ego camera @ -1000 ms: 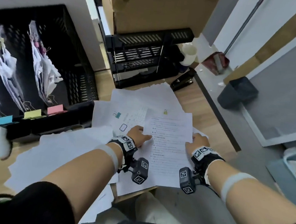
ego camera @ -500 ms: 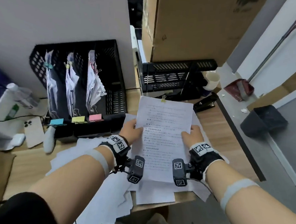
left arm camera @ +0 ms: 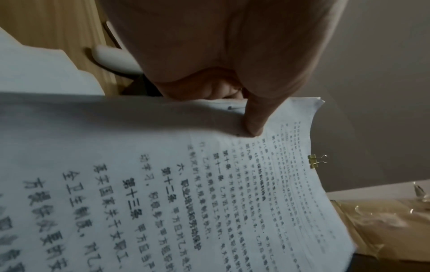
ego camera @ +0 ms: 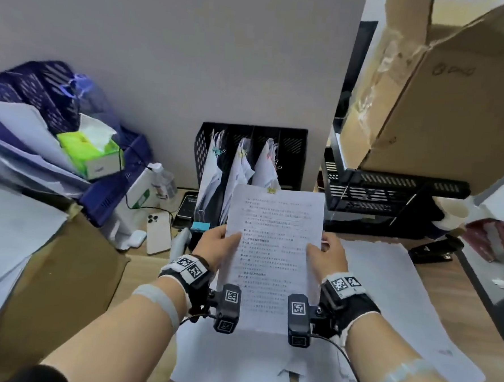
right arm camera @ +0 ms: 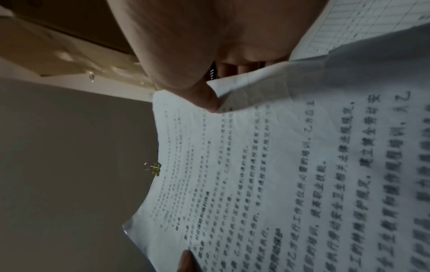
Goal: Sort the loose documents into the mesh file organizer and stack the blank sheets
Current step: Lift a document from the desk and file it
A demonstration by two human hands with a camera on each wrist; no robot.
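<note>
A printed document (ego camera: 272,251), several sheets joined by a small gold binder clip (ego camera: 271,190) at the top edge, is held upright above the desk. My left hand (ego camera: 222,245) pinches its left edge, thumb on the front (left arm camera: 253,127). My right hand (ego camera: 326,254) pinches the right edge, thumb on the printed face (right arm camera: 209,103). Behind the document stands the black mesh file organizer (ego camera: 291,155) against the wall, with three clipped paper bundles (ego camera: 240,166) in its slots. Loose white sheets (ego camera: 385,302) lie spread on the desk below.
A big cardboard box (ego camera: 445,93) sits on a black tray rack (ego camera: 392,196) at the right, a black stapler (ego camera: 433,252) beside it. At the left are a phone (ego camera: 158,232), a white earbud case (ego camera: 137,238), a bottle (ego camera: 164,179), a green tissue box (ego camera: 91,151) and a blue basket (ego camera: 44,95).
Both hands have lifted the clipped document off the pile on the desk and raised it upright in front of the organizer. The view has tilted up toward the wall.
</note>
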